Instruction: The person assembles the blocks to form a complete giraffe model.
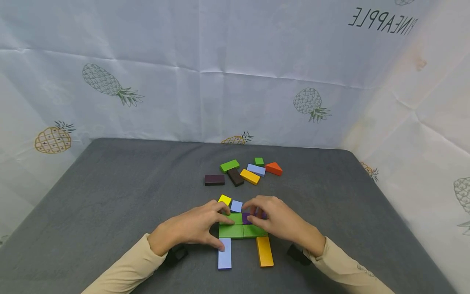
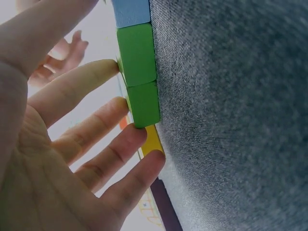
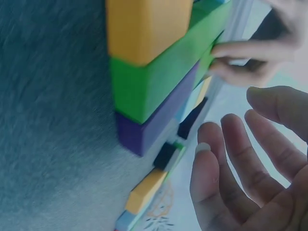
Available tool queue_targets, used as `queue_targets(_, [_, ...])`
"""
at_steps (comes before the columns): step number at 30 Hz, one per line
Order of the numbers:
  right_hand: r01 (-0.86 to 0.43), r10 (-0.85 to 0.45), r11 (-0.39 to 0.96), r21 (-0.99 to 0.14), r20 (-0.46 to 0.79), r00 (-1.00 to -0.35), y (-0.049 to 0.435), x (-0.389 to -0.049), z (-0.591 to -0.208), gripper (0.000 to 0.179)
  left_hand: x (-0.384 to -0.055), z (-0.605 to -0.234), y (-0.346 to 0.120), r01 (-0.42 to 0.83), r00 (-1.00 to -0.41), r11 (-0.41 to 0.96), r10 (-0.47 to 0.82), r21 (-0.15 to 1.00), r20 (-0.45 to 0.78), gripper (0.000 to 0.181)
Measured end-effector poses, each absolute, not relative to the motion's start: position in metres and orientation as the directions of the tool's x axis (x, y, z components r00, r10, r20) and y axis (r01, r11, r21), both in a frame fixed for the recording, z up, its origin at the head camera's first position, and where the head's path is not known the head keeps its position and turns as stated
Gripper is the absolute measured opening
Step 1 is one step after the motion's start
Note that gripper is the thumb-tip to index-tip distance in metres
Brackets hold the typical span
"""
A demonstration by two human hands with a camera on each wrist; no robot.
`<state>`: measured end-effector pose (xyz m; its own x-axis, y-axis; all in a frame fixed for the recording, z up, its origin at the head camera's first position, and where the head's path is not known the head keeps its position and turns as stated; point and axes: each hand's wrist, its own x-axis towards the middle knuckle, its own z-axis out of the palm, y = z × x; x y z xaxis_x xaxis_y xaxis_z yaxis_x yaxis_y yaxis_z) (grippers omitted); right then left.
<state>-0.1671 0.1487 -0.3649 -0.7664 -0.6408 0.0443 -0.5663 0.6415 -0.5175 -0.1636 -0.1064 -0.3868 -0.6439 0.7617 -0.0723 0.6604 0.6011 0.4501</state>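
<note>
In the head view, toy blocks lie flat together: green blocks [image 1: 230, 232] in two rows, a purple block [image 1: 247, 219], a light blue block [image 1: 225, 259] and an orange-yellow block [image 1: 265, 252] extending toward me. A yellow block [image 1: 225, 199] and a small light blue block [image 1: 236, 206] sit at the far side. My left hand [image 1: 194, 225] rests on the left side, fingertips touching the green blocks [image 2: 137, 55], thumb over the light blue block. Over the purple block [image 3: 154, 118] hovers my right hand [image 1: 280, 216], fingers loosely bent, holding nothing and apart from it in the right wrist view.
Farther back on the grey cloth-covered table [image 1: 128, 183] lie more blocks: dark brown [image 1: 214, 180], green [image 1: 229, 165], yellow [image 1: 250, 177], light blue [image 1: 256, 170] and an orange triangle [image 1: 273, 168]. A white pineapple-print curtain [image 1: 165, 102] hangs behind.
</note>
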Motion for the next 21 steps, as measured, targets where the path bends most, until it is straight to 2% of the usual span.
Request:
queue_targets(12, [-0.556,-0.603,0.693,-0.458,0.053,-0.796,0.143,-0.19,-0.379,0.025,-0.163,-0.387,-0.107,0.665,-0.642,0.597,0.764,0.448,-0.064,0.058])
queue_targets(21, [-0.58,-0.639,0.677,-0.454,0.029,-0.769,0.131,-0.204,-0.392,0.026,-0.163,-0.387,-0.107,0.673,-0.637,0.59,0.769,0.447,-0.055,0.058])
